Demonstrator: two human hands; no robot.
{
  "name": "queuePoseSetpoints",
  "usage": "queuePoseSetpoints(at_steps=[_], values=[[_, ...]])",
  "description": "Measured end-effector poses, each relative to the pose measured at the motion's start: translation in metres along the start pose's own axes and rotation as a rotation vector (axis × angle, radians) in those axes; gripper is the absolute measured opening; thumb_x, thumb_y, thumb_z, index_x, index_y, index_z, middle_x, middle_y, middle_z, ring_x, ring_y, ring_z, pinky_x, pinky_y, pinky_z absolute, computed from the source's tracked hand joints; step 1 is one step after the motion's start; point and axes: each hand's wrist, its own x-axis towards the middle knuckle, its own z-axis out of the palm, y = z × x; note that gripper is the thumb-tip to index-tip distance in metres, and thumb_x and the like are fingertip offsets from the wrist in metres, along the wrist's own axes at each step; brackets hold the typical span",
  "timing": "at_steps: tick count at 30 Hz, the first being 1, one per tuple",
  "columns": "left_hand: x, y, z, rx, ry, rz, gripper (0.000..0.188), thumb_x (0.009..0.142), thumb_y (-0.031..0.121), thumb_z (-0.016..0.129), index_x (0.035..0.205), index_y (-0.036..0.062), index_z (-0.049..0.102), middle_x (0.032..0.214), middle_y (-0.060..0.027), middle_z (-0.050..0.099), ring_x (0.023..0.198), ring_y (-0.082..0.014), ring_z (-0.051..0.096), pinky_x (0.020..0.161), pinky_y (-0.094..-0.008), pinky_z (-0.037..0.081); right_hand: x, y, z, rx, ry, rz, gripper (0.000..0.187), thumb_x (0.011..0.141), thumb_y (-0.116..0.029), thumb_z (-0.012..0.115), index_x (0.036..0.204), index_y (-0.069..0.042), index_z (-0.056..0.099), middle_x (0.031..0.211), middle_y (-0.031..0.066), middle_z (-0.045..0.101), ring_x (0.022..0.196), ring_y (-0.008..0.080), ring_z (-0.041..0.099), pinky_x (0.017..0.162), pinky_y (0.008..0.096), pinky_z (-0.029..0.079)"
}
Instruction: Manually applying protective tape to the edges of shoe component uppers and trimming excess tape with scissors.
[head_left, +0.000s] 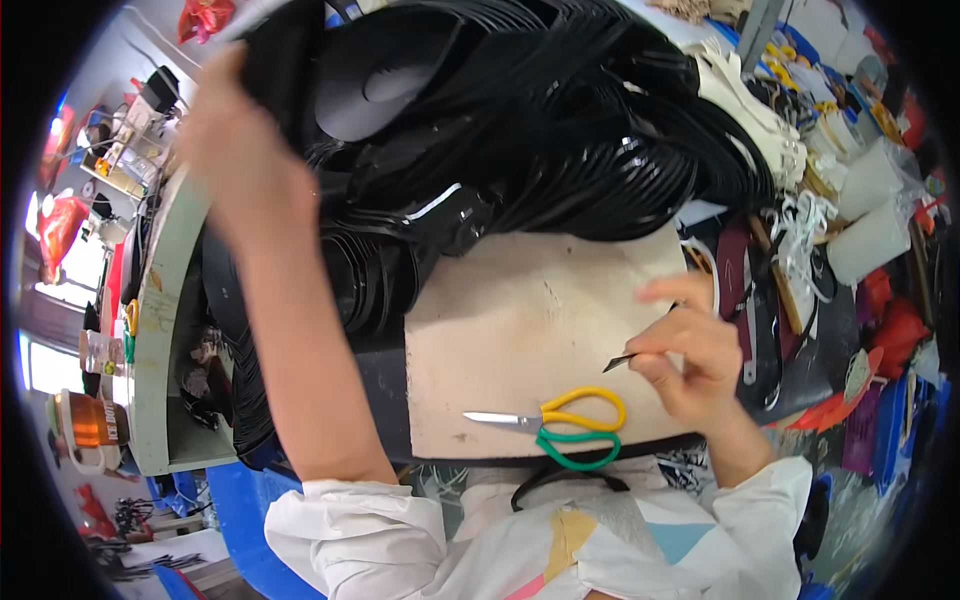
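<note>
My left hand, smeared by motion, reaches to the far left, against a black flat piece. Its fingers are too blurred to show whether they grip that piece. Over the right side of a pale board, my right hand pinches a small black pointed sliver between thumb and forefinger. Scissors with one yellow and one green handle lie on the board's near part, blades pointing left. Beyond the board rises a big pile of glossy black curved pieces, stacked in layers.
White strap-like pieces lie at the pile's right end. White rolls and a tangle of white cord are on the right. A pale green cabinet stands at left, with a jar of amber liquid beside it.
</note>
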Motion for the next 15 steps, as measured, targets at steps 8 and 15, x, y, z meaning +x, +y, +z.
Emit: queuePoseSetpoints(at_steps=[8,15], values=[[-0.138,0.077,-0.111,-0.891,-0.600,-0.767,0.005,0.088,0.003,0.056,0.084,0.0026,0.052,0.081,0.0001,0.049,0.073,-0.0054,0.042,0.062,-0.0186,0.033,-0.010,-0.011,-0.003,0.135,0.016,0.190,0.013,0.072,-0.005,0.073,0.082,0.000,0.067,0.069,0.0078,0.064,0.054,0.0141,0.056,0.050,0.0226,0.042],[-0.236,0.094,-0.126,-1.271,-0.894,-1.286,0.016,0.090,0.003,0.053,0.102,-0.0054,0.059,0.087,0.0010,0.058,0.075,-0.0024,0.048,0.067,-0.0149,0.038,-0.028,-0.020,0.040,0.416,-0.248,0.505,0.006,0.075,-0.003,0.069,0.079,0.000,0.066,0.068,0.0055,0.064,0.059,0.0083,0.059,0.053,0.0206,0.046]])
